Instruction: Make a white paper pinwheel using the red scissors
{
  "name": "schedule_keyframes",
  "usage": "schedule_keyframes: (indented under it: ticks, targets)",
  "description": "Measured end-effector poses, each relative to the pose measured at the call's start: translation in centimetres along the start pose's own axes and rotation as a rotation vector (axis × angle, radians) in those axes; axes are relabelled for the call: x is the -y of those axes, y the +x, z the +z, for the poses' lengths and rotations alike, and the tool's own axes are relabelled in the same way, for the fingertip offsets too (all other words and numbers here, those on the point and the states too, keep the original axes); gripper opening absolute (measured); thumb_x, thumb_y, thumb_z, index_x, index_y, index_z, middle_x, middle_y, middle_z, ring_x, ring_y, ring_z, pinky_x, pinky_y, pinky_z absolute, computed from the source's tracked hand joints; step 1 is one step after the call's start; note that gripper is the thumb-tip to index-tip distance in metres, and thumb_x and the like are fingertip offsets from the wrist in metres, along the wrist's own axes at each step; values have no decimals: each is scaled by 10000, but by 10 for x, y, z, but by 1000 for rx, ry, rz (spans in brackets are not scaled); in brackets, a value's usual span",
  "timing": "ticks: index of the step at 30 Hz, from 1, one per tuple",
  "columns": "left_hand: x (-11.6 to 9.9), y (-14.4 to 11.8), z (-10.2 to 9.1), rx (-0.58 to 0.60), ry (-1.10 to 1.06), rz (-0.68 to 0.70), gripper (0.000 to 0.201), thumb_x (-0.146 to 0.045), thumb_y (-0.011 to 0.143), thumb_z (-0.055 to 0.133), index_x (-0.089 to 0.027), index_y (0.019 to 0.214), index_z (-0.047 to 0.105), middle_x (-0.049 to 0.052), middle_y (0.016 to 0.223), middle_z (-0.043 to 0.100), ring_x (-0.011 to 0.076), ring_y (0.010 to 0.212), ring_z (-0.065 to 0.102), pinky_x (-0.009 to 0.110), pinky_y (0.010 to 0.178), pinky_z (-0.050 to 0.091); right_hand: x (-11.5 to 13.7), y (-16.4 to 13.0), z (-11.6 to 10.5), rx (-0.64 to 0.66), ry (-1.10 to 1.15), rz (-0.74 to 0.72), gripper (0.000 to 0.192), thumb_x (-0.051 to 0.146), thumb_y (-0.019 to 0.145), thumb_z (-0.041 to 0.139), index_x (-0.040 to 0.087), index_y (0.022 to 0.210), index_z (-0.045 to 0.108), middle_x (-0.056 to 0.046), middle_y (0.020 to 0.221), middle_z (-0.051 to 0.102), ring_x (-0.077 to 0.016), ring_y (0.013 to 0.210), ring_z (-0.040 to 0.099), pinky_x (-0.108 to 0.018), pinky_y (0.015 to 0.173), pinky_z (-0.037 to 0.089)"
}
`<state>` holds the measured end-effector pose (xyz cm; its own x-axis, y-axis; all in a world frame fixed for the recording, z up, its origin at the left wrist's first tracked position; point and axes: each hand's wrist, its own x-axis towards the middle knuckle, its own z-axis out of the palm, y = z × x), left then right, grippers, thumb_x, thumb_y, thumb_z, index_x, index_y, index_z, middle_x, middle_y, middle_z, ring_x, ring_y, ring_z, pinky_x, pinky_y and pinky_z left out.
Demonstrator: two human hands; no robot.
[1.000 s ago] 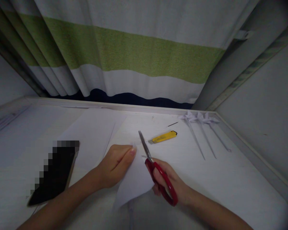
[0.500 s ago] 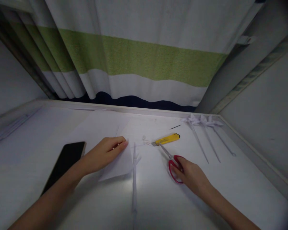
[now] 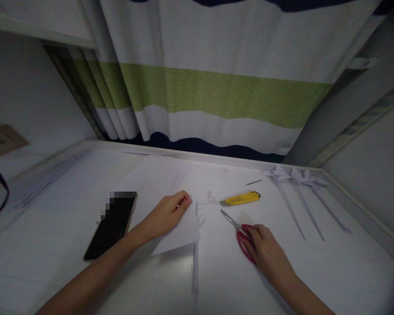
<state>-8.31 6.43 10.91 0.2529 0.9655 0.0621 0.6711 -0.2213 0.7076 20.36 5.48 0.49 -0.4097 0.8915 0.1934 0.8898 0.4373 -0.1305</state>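
My left hand point(image 3: 167, 215) pinches the upper right corner of a sheet of white paper point(image 3: 180, 237), its lower edge lifted a little off the table. Red-handled scissors point(image 3: 239, 227) are in my right hand point(image 3: 269, 253), fingers through the loops, blades pointing up and left. Just beyond the scissors' tips lies a yellow utility knife point(image 3: 241, 199) with some blade out. A thin rolled paper stick point(image 3: 195, 271) runs along the table to the right of the sheet, partly covered by it. Small paper scraps point(image 3: 202, 217) lie close to the stick.
Three paper pinwheels point(image 3: 304, 181) on sticks lie at the back right. A black phone point(image 3: 113, 227) rests beside my left forearm. Near the knife are a thin dark rod point(image 3: 254, 182) and a curly string point(image 3: 210, 197). A striped curtain point(image 3: 213, 94) hangs behind the table.
The view has shifted, so everything sits further right. The scissors have drawn back from the knife, and their blades look nearly closed. My left hand still holds the paper.
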Motion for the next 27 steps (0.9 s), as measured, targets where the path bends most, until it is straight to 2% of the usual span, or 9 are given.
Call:
schedule_keyframes:
  ticks: [4,7,11,13,17,19,22,24,27]
  targets:
    - [-11,0,5,-46,-22,61,244,-295,874,275,-179,758,456,-41,614,465,110,574,466,224,544,322,1,-1,-1,-54,72,27,314,350,794,455,104,959,558,-149,899,543,-254,824,533,-409,732,466]
    - [-21,0,9,-69,-17,96,237,-281,879,268,-182,784,461,-28,654,499,115,613,486,223,568,343,13,7,-23,-113,260,76,310,372,781,466,139,967,550,-136,927,542,-266,874,516,-452,783,428]
    - [-37,2,19,-66,-11,190,212,-248,880,280,-177,849,477,1,734,549,125,680,521,227,628,376,50,26,-61,-2,888,145,289,346,803,443,216,1060,466,-74,937,554,-183,852,544,-335,747,463]
    - [-42,2,23,-66,-27,230,194,-229,873,302,-171,875,487,18,782,567,130,720,532,232,663,384,69,39,-72,35,1162,110,325,323,744,543,218,1044,471,-46,884,566,-157,805,554,-287,721,466]
    - [-44,4,23,-128,-175,213,176,-242,861,344,-180,913,499,1,746,564,114,674,527,227,633,389,89,64,-82,-12,1438,188,246,281,653,650,187,852,540,5,687,576,-104,605,552,-206,552,457]
    - [-42,4,19,-96,-334,128,221,-294,852,364,-198,1026,462,-26,676,530,96,572,500,208,539,387,87,71,-87,-125,1435,240,209,279,651,651,181,809,556,15,643,579,-89,560,541,-179,504,441]
    - [-38,7,15,98,-655,5,252,-336,823,410,-178,1005,488,-10,730,533,101,594,537,211,531,430,79,74,-92,-355,1274,244,172,262,681,625,191,828,572,5,667,606,-96,573,554,-177,497,451]
    - [-37,9,16,177,-815,-34,231,-334,806,441,-145,904,530,11,762,549,121,653,560,242,593,456,76,72,-91,-451,1128,163,172,238,695,609,201,861,582,-18,752,626,-124,644,574,-211,548,480]
    - [-36,11,18,164,-864,-65,216,-332,789,471,-133,831,544,8,689,557,112,612,534,227,565,428,77,68,-85,-505,956,29,249,204,697,604,208,945,573,-52,858,626,-164,728,584,-272,610,506]
